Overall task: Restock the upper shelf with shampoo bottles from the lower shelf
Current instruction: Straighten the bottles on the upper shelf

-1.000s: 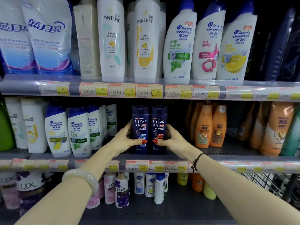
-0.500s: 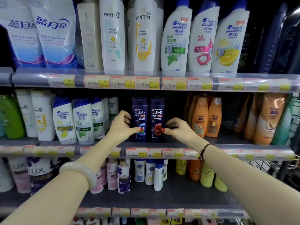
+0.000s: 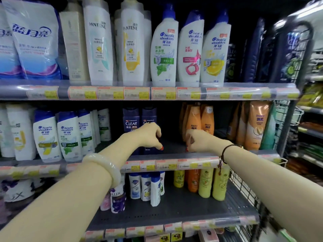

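I'm looking at a shop aisle: tiered shelves (image 3: 148,92) fronted with price labels (image 3: 110,93), packed with branded shampoo bottles (image 3: 163,49) and refill pouches (image 3: 33,41).

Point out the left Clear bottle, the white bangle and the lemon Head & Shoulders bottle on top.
left Clear bottle (image 3: 131,119): head view, dark front label.
white bangle (image 3: 104,165): head view, band's outer face.
lemon Head & Shoulders bottle (image 3: 214,55): head view, label centre.
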